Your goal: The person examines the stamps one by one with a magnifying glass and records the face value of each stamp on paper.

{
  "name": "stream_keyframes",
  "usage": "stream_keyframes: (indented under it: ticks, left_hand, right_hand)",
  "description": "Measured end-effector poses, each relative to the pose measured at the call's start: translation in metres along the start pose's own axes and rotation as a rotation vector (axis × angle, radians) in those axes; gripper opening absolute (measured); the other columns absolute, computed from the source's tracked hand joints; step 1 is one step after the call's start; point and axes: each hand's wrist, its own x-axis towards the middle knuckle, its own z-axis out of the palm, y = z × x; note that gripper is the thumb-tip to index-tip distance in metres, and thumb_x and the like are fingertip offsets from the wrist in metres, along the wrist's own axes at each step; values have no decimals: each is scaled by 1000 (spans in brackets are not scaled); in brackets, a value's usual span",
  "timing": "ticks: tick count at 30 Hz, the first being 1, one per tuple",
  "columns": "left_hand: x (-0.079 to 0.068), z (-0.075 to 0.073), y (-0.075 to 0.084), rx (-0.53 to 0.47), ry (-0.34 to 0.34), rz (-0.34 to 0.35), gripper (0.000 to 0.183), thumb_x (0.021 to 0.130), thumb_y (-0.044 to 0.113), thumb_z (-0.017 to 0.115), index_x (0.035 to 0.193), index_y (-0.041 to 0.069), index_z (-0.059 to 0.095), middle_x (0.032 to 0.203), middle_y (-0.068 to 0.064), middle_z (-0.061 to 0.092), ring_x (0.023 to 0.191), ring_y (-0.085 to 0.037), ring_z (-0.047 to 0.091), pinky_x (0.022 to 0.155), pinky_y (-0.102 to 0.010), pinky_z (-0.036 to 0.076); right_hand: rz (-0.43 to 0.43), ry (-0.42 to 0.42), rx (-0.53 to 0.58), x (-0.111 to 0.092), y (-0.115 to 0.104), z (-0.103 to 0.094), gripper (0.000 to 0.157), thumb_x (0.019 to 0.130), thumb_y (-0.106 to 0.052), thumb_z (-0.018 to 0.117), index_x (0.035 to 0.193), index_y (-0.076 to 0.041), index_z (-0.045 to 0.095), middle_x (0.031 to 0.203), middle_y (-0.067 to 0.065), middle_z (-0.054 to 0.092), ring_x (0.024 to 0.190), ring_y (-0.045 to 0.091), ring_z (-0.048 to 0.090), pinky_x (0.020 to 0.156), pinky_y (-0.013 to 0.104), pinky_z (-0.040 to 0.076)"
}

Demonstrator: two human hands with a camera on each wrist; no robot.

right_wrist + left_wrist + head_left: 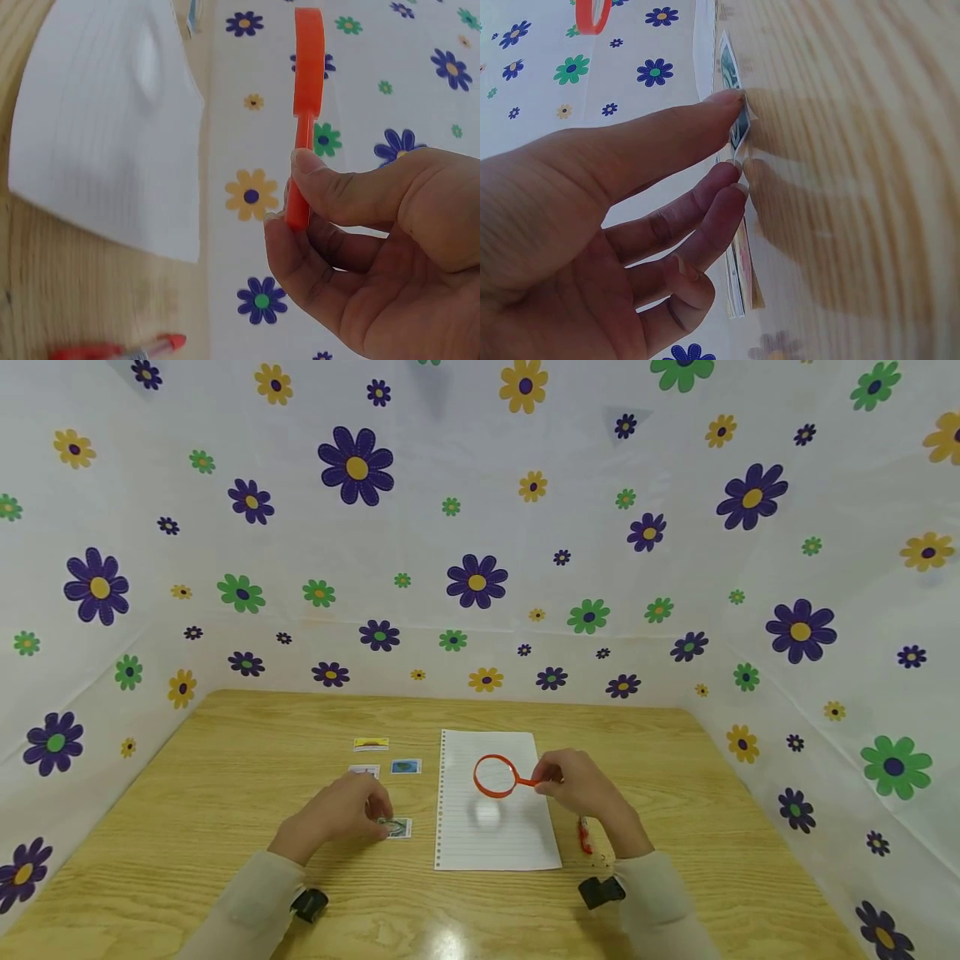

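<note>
My right hand (576,781) pinches the handle of a red magnifying glass (495,776), its lens held over a lined sheet of paper (491,843). Thumb and fingertips close on the handle in the right wrist view (298,202). At the left, my left hand (341,810) has thumb and fingertips on a greenish postage stamp (400,828). In the left wrist view that stamp (731,71) bows slightly between thumb and fingers, close to the tabletop. Behind the hand lie a blue stamp (406,767), a yellow one (371,744) and a pale one (364,770), partly covered by the hand.
A red-capped pen (584,835) lies right of the paper, beneath the right forearm. The wooden table (247,752) is enclosed by a white flower-print sheet (420,543) at the back and sides. Black bands (309,904) sit on both wrists.
</note>
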Motion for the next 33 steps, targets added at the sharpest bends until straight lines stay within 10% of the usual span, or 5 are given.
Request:
stream_keyframes:
  ticks: [33]
  left_hand:
    - [1, 1, 2, 0, 2, -6, 16, 77, 15, 91, 83, 16, 77, 83, 3, 68, 78, -13, 58, 74, -32, 54]
  right_hand:
    - [123, 103, -67, -40, 79, -44, 5, 94, -2, 70, 94, 3, 70, 87, 12, 70, 77, 17, 61, 68, 30, 51]
